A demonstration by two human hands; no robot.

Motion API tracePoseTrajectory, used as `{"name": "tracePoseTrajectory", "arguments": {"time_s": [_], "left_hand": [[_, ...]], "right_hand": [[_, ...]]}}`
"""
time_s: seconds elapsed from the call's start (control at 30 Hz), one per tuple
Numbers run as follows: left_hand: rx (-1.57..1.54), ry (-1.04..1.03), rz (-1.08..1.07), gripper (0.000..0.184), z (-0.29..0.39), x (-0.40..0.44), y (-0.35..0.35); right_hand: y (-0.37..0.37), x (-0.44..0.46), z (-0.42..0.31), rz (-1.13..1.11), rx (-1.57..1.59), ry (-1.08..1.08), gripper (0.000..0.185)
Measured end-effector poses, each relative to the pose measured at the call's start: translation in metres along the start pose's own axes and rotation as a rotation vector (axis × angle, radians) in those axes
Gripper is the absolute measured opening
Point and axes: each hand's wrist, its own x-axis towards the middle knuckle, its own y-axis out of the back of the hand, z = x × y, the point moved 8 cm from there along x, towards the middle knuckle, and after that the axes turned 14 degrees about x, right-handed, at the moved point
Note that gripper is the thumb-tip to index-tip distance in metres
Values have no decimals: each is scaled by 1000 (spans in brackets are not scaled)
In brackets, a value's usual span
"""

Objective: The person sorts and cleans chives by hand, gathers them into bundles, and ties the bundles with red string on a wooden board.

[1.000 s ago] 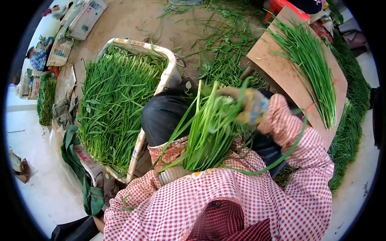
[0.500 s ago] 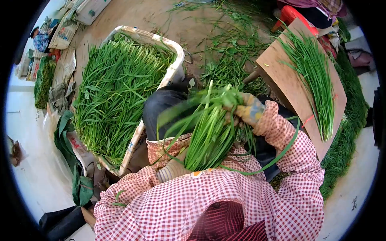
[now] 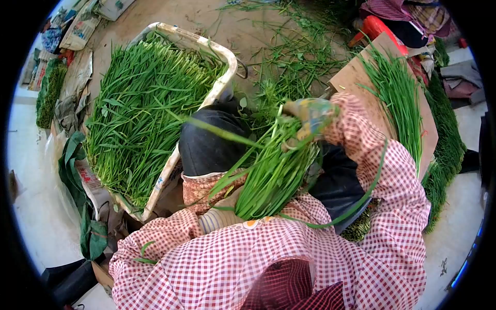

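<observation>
A bunch of long, flat green leaves, which look like garlic chives (image 3: 271, 181), lies slantwise over my lap. My left hand (image 3: 227, 209), in a glove with a striped cuff, is wrapped round its lower left side; the leaves hide most of the fingers. At the upper, stem end my right hand (image 3: 310, 119), in a stained blue, yellow and grey glove, has its fingers closed on the chives, somewhat blurred. A few loose blades stick out leftward, and one long blade (image 3: 356, 206) curves beside my right sleeve.
A white-rimmed crate (image 3: 223, 85) full of chives stands left of my knee. To the right, a board (image 3: 356, 77) carries another bundle (image 3: 403, 98), with more greens (image 3: 447, 155) heaped beyond. Loose leaves (image 3: 294, 67) litter the floor ahead. A red stool (image 3: 380, 31) stands at the far right.
My right hand has moved slightly up and left at the stem end. Blades blurred across the bunch earlier now stretch out leftward. The view has shifted a little.
</observation>
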Motion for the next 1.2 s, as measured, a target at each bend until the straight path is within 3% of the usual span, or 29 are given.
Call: {"name": "tracePoseTrajectory", "arguments": {"time_s": [0.03,0.1,0.13,0.17,0.23,0.27,0.43,0.5,0.53,0.57,0.67,0.7,0.77,0.83,0.9,0.93,0.97,1.07,1.1,1.2], "left_hand": [[-6,4,-2,93,0,1,-1],[-15,8,-6,93,1,1,-2],[-18,11,-5,94,1,2,-4],[-28,10,-7,94,1,1,-3],[-43,16,-8,95,-1,0,-3],[-45,20,-9,95,-2,-2,-3],[-52,49,1,97,-9,-5,0],[-45,67,8,98,-11,-5,1],[-42,74,12,98,-12,-6,2],[-36,82,18,99,-13,-7,3],[24,107,30,100,-17,-7,7],[97,115,18,101,-18,-7,7],[270,120,8,102,-7,-12,9],[358,123,18,102,12,-17,13],[531,85,24,94,14,-16,16],[614,106,12,89,7,-15,16],[621,105,6,87,5,-13,16],[311,132,-1,82,3,-10,12],[148,139,6,80,2,-9,9],[-437,223,59,75,4,-11,-1]], "right_hand": [[2,3,14,-16,-489,-186,74],[5,32,72,81,-615,-59,76],[2,35,64,129,-681,6,78],[1,38,62,116,-686,6,78],[-5,42,62,9,-291,-129,64],[-8,47,76,6,-63,-167,46],[-3,54,102,33,-242,47,43],[2,46,82,83,-185,-16,37],[10,39,63,226,-326,-220,37],[21,47,63,244,-399,-286,37],[45,83,123,296,-384,-252,36],[61,98,162,370,-435,-309,41],[66,86,136,311,-335,-467,55],[84,87,160,366,-400,-631,58],[84,82,164,267,-639,-761,68],[89,82,154,291,-514,-744,72],[100,90,145,329,-558,-589,68],[99,81,64,246,-298,-149,64],[83,71,23,165,-384,11,64],[2,62,-33,-110,-825,-32,72]]}}
